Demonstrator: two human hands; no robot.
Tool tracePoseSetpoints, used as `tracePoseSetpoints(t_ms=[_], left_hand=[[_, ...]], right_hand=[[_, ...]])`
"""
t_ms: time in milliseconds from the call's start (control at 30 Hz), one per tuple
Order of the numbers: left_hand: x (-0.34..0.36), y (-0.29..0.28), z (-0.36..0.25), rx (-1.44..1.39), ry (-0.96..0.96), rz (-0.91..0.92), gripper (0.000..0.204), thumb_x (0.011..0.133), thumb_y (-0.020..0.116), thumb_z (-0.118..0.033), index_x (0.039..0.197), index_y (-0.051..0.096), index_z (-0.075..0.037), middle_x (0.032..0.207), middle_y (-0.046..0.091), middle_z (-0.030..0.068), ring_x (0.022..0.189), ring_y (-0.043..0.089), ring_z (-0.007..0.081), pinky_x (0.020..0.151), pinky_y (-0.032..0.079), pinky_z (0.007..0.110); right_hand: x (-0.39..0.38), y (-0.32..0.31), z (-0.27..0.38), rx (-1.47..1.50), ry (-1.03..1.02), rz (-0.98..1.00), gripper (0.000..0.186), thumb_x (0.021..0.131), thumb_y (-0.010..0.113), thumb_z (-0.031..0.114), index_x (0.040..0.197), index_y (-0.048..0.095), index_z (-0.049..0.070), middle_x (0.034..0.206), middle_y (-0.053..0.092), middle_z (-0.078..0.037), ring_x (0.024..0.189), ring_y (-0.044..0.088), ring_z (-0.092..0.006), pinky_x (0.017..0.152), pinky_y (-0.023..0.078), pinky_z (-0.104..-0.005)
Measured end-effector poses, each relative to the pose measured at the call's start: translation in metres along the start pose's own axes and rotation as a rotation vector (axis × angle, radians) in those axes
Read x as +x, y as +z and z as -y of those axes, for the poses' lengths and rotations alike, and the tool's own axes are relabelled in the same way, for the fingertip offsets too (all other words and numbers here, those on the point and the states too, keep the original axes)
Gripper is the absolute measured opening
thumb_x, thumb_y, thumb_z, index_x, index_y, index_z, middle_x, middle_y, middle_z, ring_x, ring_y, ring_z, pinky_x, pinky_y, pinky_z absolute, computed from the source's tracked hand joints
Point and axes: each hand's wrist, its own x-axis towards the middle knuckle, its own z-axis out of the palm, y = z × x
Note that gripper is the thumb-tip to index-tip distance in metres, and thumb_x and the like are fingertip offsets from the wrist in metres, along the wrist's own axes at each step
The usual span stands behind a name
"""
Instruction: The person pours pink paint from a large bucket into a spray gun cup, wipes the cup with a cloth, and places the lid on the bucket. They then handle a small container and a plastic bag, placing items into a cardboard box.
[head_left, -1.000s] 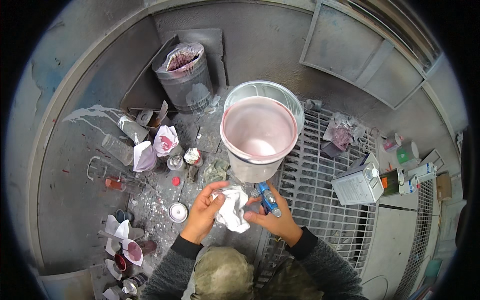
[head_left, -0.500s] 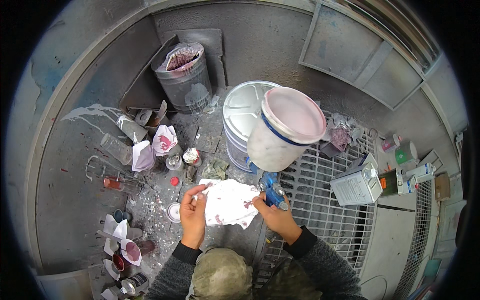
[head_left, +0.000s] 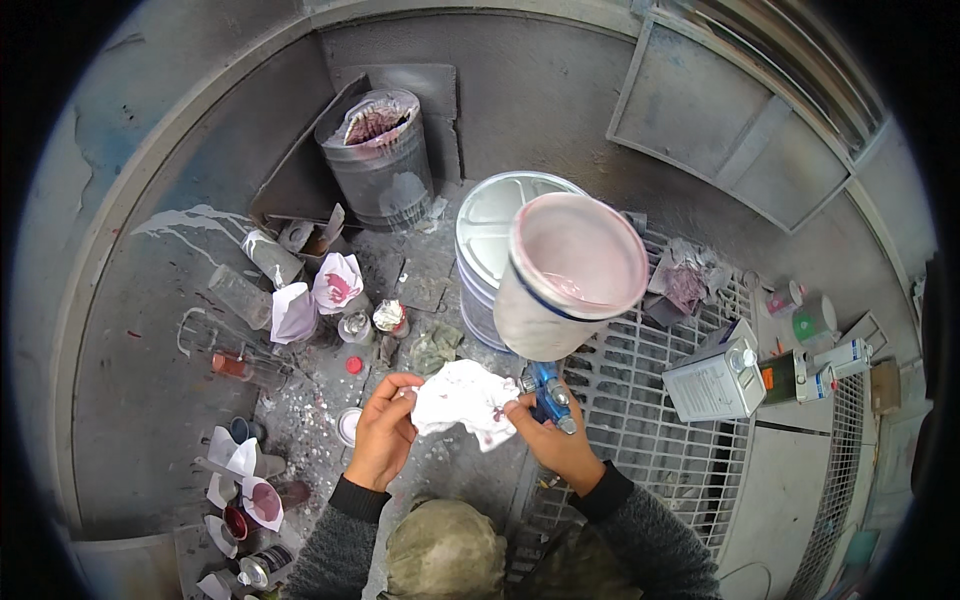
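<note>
- While the left hand (head_left: 381, 432) is pinching a white cloth (head_left: 460, 400) between fingertips at lower centre, the right hand (head_left: 560, 440) is clamping its right edge and a glossy blue gun (head_left: 550, 392).
- Limp and pink-stained, the cloth is stretching left to right.
- Above the gun, a round whitish cup (head_left: 548, 325) is leaning up-right.

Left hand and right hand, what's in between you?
A white cloth with reddish stains, held between the left hand and the right hand, as the head view shows.

White cloth (head_left: 462, 396) before the round silver-lidded drum (head_left: 490, 235); rectangular white can (head_left: 705, 388) near the right edge of the grey metal grating (head_left: 650, 438).
</note>
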Motion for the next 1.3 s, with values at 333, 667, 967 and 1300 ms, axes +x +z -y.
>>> tracePoseSetpoints(t_ms=[333,667,967,1300], left_hand=[[0.038,0.019,-0.011,-0.063,-0.159,0.374,0.022,0.088,0.049,-0.006,0.108,0.056,-0.006,0.103,0.065,0.0073,0.096,0.066,0.0167,0.087,0.055,0.030],[0.037,-0.025,0.040,-0.167,-0.564,-0.013,0.068,0.108,0.045,-0.057,0.156,0.035,-0.011,0.129,0.065,0.0283,0.116,0.070,0.0311,0.092,0.062,0.041],[-0.006,-0.007,0.039,0.391,-0.071,0.167,0.071,0.099,0.076,-0.018,0.159,0.039,-0.013,0.115,0.070,0.0029,0.100,0.062,0.0107,0.089,0.051,0.030],[-0.018,-0.005,0.005,1.277,0.781,-0.034,0.018,0.083,0.086,-0.013,0.085,0.074,0.000,0.084,0.062,0.0083,0.082,0.060,0.0228,0.070,0.046,0.034]], right_hand=[[-0.005,0.011,0.009,0.223,0.079,0.047,0.087,0.094,0.080,0.014,0.162,0.028,-0.002,0.100,0.067,0.000,0.084,0.059,-0.0032,0.071,0.049,-0.0204],[0.002,0.006,-0.006,0.147,0.057,-0.076,0.081,0.095,0.075,0.009,0.160,0.031,-0.006,0.095,0.063,0.003,0.078,0.057,-0.0021,0.067,0.047,-0.0187],[0.003,0.001,-0.004,0.038,0.030,-0.060,0.078,0.095,0.074,0.010,0.159,0.032,-0.007,0.093,0.063,0.003,0.077,0.057,-0.0037,0.067,0.047,-0.0207],[0.008,-0.008,-0.013,-0.346,-0.209,0.027,0.073,0.097,0.069,0.016,0.158,0.035,-0.003,0.102,0.074,-0.022,0.082,0.076,-0.0287,0.072,0.055,-0.0340]])
